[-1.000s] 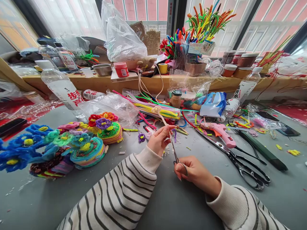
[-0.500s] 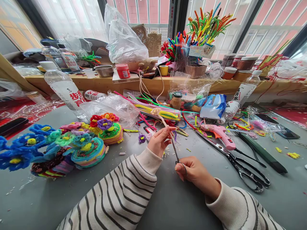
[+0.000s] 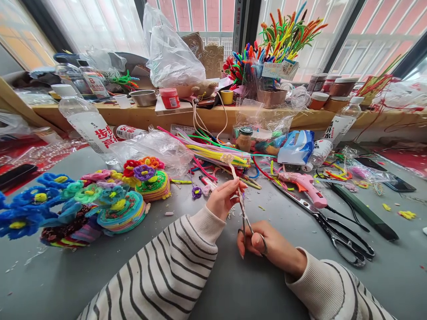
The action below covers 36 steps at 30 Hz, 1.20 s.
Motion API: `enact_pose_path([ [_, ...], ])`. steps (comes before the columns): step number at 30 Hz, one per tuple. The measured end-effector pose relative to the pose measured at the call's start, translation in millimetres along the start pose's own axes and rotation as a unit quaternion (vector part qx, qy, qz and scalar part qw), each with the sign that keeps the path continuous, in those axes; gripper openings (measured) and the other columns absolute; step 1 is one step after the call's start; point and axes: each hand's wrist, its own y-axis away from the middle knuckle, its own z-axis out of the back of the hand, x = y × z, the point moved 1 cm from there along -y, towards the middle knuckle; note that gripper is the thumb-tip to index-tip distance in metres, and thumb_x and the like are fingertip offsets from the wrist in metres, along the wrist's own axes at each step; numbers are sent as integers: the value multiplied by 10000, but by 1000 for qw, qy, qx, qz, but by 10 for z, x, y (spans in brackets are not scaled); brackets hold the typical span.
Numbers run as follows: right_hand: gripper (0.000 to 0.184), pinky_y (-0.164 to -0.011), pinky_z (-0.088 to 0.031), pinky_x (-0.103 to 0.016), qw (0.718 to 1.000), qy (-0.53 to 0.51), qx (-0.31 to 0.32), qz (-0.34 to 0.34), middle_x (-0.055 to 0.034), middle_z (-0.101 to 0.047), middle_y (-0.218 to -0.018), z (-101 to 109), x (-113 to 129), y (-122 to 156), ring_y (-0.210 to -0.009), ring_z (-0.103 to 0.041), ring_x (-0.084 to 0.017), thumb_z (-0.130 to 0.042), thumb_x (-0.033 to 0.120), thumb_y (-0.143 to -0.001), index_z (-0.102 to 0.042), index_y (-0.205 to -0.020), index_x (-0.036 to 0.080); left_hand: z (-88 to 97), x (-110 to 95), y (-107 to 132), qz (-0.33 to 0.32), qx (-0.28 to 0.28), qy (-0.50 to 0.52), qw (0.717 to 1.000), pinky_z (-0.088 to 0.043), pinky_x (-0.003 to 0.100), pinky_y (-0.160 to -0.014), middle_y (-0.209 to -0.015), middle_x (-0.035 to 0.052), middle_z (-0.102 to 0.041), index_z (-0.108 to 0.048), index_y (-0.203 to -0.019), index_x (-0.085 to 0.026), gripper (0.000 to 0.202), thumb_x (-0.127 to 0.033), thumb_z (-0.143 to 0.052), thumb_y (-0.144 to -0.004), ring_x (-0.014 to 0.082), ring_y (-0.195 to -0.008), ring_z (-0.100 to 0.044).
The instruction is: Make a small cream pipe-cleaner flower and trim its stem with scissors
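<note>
"What do we find in the containers along the wooden ledge (image 3: 133, 116)?"

"We see bright fuzzy stems (image 3: 287, 38) massed at a brownish pot (image 3: 271, 98); whether all stand inside it, we cannot tell. A red jar (image 3: 170, 98) sits near a metal bowl (image 3: 143, 98), its inside hidden from us."

"And on the worktop (image 3: 240, 284)?"

"A small glass jar (image 3: 244, 140), dark-lidded, shows tan through its side. A labelled clear bottle (image 3: 88, 126) is at far left."

"Our grip?"

"Our left hand (image 3: 220, 198), thumb and fingers together, is clamped on a pale stem (image 3: 234, 171) above the worktop, its looped tip in front of a heap of coloured strips (image 3: 213, 151)."

"The right?"

"Our right hand (image 3: 273, 246) grips small scissors (image 3: 246, 220) by the loops, handles spread. The blades reach the stem just below the left hand; whether they touch, we cannot tell. Larger scissors (image 3: 333, 231) lie at right, near a pink glue gun (image 3: 308, 189)."
</note>
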Motion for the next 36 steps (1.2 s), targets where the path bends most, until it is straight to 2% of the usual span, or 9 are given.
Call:
enact_pose_path([
  [6,715,-449,-255,-201,1000,1,-3,-3,44,-331,-447,-5,-3,-7,-425,-305,-59,-220,735,-679,-536,-556,106,-1,19,4,0,16,-39,999,-341,163,-490,-586,-6,-501,-655,-610,-142,212,-353,-630,-613,48,-538,-423],
  [15,650,-433,-227,-206,998,-9,-35,-47,38,-340,-423,-5,-38,-2,-418,-285,-59,-319,708,-683,-504,-479,120,10,28,-10,-15,-10,-53,998,-329,169,-485,-602,3,-517,-673,-625,-150,225,-371,-644,-590,50,-538,-417],
  [19,642,-449,-252,-212,996,-4,-61,-61,16,-403,-427,-14,-46,-13,-427,-323,-66,-340,710,-670,-476,-434,128,28,41,-22,-22,-22,-43,999,-331,161,-491,-642,3,-546,-678,-641,-164,212,-368,-647,-591,46,-554,-432],
  [23,634,-458,-264,-212,994,0,-80,-80,22,-395,-421,-9,-33,-18,-428,-321,-68,-370,725,-635,-464,-421,135,35,38,-23,-26,-28,-37,999,-323,151,-473,-583,-7,-514,-680,-646,-158,223,-372,-648,-590,41,-536,-427],
  [36,609,-444,-258,-213,992,-6,-83,-91,22,-389,-401,14,-59,-23,-419,-321,-68,-396,691,-656,-441,-400,140,-20,-8,-13,-41,-14,19,999,-347,151,-510,-523,-24,-524,-687,-737,-147,240,-282,-701,-539,32,-515,-453],
])
